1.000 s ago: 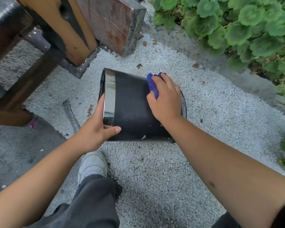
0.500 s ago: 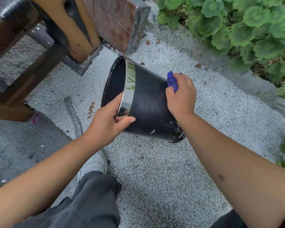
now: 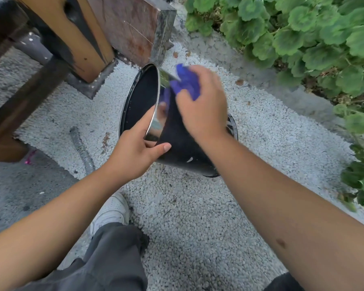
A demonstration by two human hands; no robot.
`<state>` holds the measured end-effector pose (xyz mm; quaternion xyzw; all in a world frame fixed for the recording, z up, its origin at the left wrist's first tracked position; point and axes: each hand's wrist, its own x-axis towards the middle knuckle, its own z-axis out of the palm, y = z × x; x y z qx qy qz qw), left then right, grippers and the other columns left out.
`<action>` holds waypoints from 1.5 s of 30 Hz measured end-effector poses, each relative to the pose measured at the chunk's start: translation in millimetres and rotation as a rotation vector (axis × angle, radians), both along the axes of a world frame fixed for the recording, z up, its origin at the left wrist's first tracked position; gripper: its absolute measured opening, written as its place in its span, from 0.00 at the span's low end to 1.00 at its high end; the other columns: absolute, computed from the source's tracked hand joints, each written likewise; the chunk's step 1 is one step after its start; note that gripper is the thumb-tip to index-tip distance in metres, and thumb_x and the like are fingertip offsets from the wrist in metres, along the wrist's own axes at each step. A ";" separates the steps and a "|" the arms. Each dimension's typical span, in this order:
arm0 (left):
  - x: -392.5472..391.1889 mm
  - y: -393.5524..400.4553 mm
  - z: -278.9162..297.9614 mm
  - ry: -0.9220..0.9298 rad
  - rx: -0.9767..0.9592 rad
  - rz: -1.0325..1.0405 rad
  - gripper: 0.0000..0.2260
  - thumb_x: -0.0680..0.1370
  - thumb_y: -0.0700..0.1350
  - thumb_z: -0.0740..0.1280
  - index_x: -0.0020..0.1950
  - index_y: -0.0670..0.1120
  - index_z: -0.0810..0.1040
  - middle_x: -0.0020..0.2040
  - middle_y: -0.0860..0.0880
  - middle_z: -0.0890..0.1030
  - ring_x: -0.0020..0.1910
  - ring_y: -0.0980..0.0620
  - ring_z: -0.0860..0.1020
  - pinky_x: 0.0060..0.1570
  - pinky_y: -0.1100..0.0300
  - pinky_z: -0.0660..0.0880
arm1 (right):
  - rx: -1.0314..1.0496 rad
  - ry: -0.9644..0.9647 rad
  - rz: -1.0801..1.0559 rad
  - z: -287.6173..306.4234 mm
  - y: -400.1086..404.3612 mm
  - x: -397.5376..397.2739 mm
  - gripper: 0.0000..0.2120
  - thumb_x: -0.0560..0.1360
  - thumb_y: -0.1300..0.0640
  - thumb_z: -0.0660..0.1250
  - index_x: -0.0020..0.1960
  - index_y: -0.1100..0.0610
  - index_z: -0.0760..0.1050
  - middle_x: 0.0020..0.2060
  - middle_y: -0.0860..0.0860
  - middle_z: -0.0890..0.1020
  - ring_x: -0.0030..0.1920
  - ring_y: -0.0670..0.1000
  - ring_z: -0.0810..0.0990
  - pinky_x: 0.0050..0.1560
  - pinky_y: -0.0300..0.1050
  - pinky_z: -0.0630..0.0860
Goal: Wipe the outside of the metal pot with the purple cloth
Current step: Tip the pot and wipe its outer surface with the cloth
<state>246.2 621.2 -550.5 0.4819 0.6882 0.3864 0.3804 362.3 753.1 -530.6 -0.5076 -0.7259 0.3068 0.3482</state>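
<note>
tilting the metal pot (image 3: pixel 183 143) on its side over white gravel (image 3: pixel 198 217), mouth facing left; left hand (image 3: pixel 135 152) gripping the shiny rim, fingers inside; right hand (image 3: pixel 200 106), blurred, pressing the purple cloth (image 3: pixel 186 81) against the upper outer wall.

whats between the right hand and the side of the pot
The purple cloth. In the head view it is bunched under the right hand, pressed against the metal pot near its shiny rim band; the blur hides exact contact.
</note>
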 end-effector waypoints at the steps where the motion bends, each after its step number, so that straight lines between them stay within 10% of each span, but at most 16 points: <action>1: 0.7 0.3 -0.2 -0.015 -0.002 0.013 0.39 0.71 0.47 0.72 0.75 0.70 0.59 0.56 0.52 0.84 0.43 0.47 0.86 0.53 0.42 0.81 | 0.077 -0.061 0.065 2.4 -12.3 -6.8 0.19 0.72 0.49 0.64 0.63 0.47 0.75 0.61 0.45 0.79 0.56 0.50 0.77 0.49 0.43 0.71; 7: -4.1 -6.4 -3.5 -0.105 0.015 0.070 0.36 0.72 0.43 0.71 0.75 0.65 0.63 0.59 0.63 0.82 0.48 0.55 0.85 0.53 0.59 0.80 | 0.062 -0.290 0.082 -24.9 -15.9 12.0 0.21 0.74 0.54 0.64 0.67 0.52 0.74 0.65 0.50 0.78 0.61 0.59 0.75 0.60 0.50 0.70; 13: -8.2 -4.2 1.9 -0.086 -0.004 0.053 0.34 0.75 0.40 0.71 0.76 0.63 0.64 0.61 0.60 0.82 0.50 0.54 0.85 0.58 0.51 0.79 | -0.051 -0.381 -0.018 -55.6 -0.4 57.0 0.22 0.74 0.54 0.61 0.69 0.51 0.73 0.67 0.49 0.76 0.62 0.59 0.73 0.59 0.51 0.71; 17: -6.9 -1.1 6.0 0.012 -0.056 0.084 0.21 0.72 0.47 0.71 0.55 0.72 0.73 0.51 0.65 0.83 0.45 0.59 0.84 0.53 0.48 0.81 | -0.137 -0.411 -0.046 -67.5 10.8 71.5 0.22 0.75 0.54 0.61 0.68 0.50 0.73 0.66 0.48 0.76 0.61 0.59 0.74 0.59 0.47 0.67; 22: -9.9 10.5 9.5 0.038 -0.095 0.131 0.11 0.70 0.51 0.71 0.51 0.57 0.75 0.48 0.55 0.85 0.46 0.55 0.85 0.53 0.46 0.80 | -0.186 -0.362 -0.066 -65.5 25.8 75.1 0.21 0.72 0.53 0.60 0.65 0.49 0.73 0.59 0.49 0.79 0.55 0.58 0.76 0.50 0.47 0.71; 27: -14.2 38.5 28.8 0.238 -0.044 0.142 0.09 0.73 0.47 0.74 0.45 0.56 0.75 0.39 0.60 0.80 0.36 0.70 0.78 0.34 0.75 0.70 | -0.350 -0.130 -0.148 -37.1 46.2 68.7 0.11 0.72 0.53 0.65 0.54 0.44 0.77 0.47 0.45 0.81 0.49 0.51 0.80 0.47 0.48 0.77; 32: -13.1 70.1 52.8 0.207 -0.023 0.206 0.10 0.69 0.50 0.73 0.49 0.50 0.82 0.41 0.56 0.83 0.40 0.55 0.81 0.39 0.59 0.77 | -0.031 -0.006 -0.116 9.7 19.3 10.4 0.18 0.71 0.48 0.64 0.61 0.45 0.77 0.56 0.45 0.81 0.50 0.43 0.76 0.46 0.39 0.72; 35: -9.7 65.1 56.8 0.004 0.058 0.222 0.16 0.70 0.42 0.71 0.57 0.44 0.82 0.48 0.47 0.86 0.44 0.54 0.82 0.51 0.49 0.79 | 0.083 -0.143 -0.007 7.0 -13.5 -6.4 0.24 0.74 0.44 0.64 0.69 0.46 0.73 0.66 0.50 0.76 0.60 0.56 0.76 0.55 0.47 0.72; 39: -18.8 40.3 42.5 0.330 0.099 0.130 0.22 0.77 0.43 0.67 0.71 0.53 0.73 0.45 0.57 0.82 0.40 0.64 0.78 0.48 0.64 0.74 | 0.033 -0.207 0.019 -13.3 -8.9 5.6 0.24 0.76 0.50 0.64 0.71 0.49 0.72 0.69 0.54 0.73 0.65 0.62 0.73 0.64 0.53 0.69; 45: -17.8 32.8 28.7 0.502 -0.028 0.159 0.26 0.82 0.48 0.62 0.79 0.52 0.59 0.38 0.49 0.72 0.46 0.35 0.76 0.41 0.50 0.67 | -0.018 -0.246 -0.018 -36.2 1.7 27.4 0.24 0.75 0.53 0.62 0.71 0.51 0.73 0.68 0.53 0.74 0.61 0.61 0.75 0.62 0.53 0.71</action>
